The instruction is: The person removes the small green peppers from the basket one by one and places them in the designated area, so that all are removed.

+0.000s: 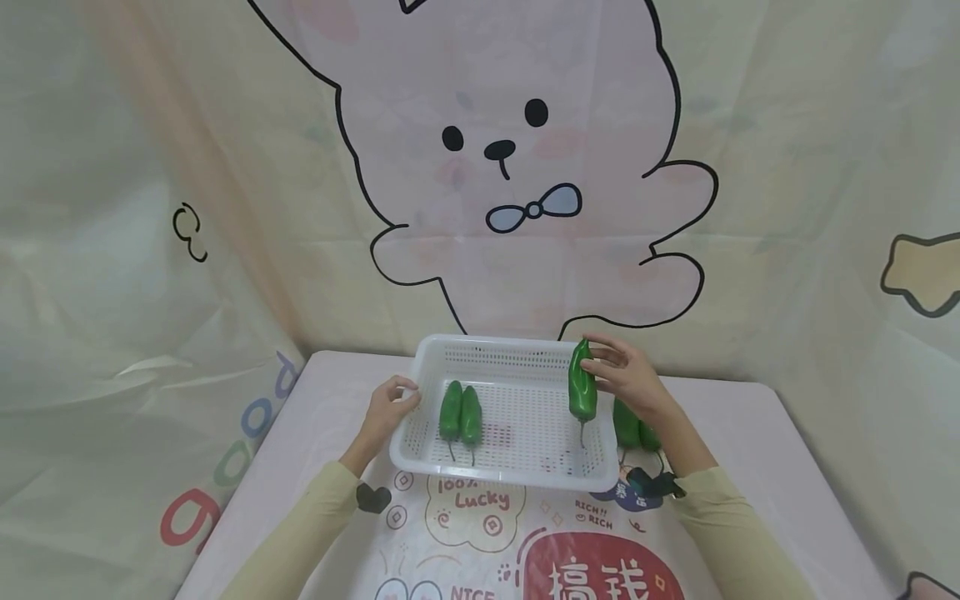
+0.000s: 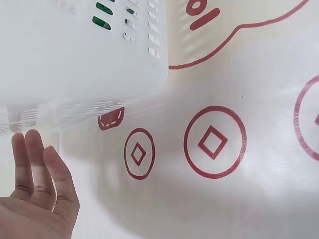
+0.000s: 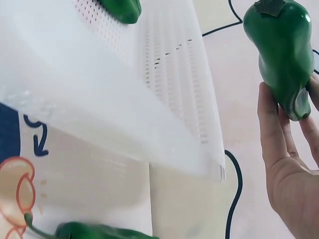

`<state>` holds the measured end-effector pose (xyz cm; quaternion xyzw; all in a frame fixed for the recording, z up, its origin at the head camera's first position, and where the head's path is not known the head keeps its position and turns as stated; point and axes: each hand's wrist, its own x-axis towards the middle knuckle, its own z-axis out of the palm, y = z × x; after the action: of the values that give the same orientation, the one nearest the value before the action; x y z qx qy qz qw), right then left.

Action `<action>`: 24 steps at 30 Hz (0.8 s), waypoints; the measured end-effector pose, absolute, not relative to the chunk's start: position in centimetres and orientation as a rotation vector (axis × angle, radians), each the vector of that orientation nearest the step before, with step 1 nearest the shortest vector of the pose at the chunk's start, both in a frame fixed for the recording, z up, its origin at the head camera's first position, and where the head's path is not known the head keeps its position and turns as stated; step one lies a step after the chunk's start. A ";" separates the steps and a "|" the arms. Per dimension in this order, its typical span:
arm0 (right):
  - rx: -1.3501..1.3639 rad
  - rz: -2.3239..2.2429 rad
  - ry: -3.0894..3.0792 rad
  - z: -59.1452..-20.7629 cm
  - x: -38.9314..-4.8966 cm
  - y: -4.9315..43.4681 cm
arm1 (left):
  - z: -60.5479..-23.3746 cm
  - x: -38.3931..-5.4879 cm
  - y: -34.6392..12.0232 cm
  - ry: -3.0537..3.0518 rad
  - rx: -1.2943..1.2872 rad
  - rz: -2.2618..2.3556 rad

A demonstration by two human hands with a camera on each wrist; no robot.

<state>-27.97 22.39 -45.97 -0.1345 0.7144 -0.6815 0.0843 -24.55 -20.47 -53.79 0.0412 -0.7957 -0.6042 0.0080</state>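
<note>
My right hand (image 1: 626, 379) holds a green pepper (image 1: 582, 383) above the right end of a white plastic basket (image 1: 502, 477). In the right wrist view, fingers and thumb pinch this pepper (image 3: 279, 45) at its tapered end. On the opposite side my left hand (image 1: 390, 407) grips the basket's left rim. In the left wrist view, fingers of the left hand (image 2: 45, 184) reach up to the basket's lower side (image 2: 79, 55); the thumb is out of sight. Two green peppers (image 1: 461, 414) lie side by side inside the basket, toward its left.
More green peppers (image 1: 627, 427) lie on the table just right of the basket, partly covered by the right forearm. A printed cloth (image 1: 480, 525) with red lettering covers the table. Behind it rises a pale curtain (image 1: 510, 275) with a cartoon animal.
</note>
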 end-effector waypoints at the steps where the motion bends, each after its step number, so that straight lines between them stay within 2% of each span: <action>1: -0.397 -2.030 2.135 -46.0 -27.9 22.7 | -53.8 -24.6 -20.5 -2.487 0.127 -1.889; 24: -0.297 -1.961 2.277 -47.4 -26.2 28.1 | -53.8 -24.4 -20.3 -2.499 0.121 -1.851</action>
<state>-26.21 28.08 -47.39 -0.0983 0.7526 -0.6483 0.0609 -24.41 -20.28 -53.76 0.0390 -0.8029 -0.5947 0.0147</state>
